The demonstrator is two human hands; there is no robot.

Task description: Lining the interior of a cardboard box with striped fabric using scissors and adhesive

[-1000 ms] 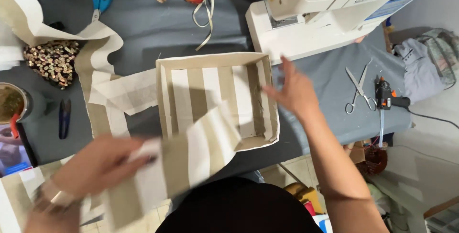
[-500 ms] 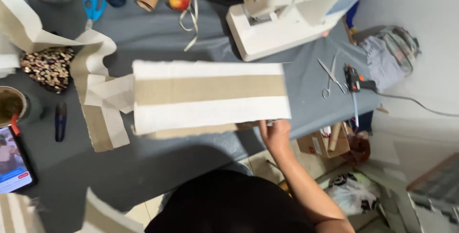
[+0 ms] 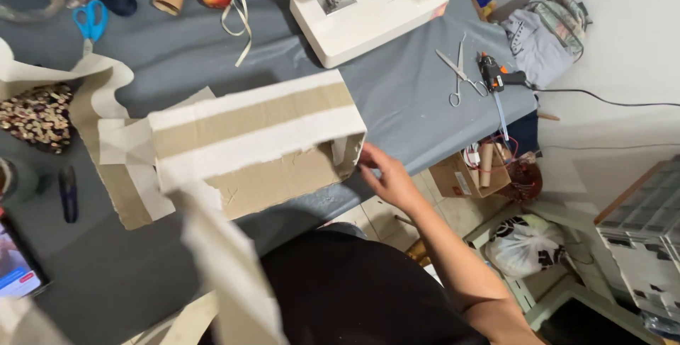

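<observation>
At frame centre, the right hand (image 3: 388, 178) touches the cardboard box (image 3: 255, 143), fingers (image 3: 370, 155) loosely spread; the left hand is unseen.

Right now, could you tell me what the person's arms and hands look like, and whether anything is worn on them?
Only the right hand and its forearm show; the left is out of view. The arm is bare from wrist to elbow, with no sleeve, glove, watch or ring visible. A black garment covers the torso below it.
</observation>
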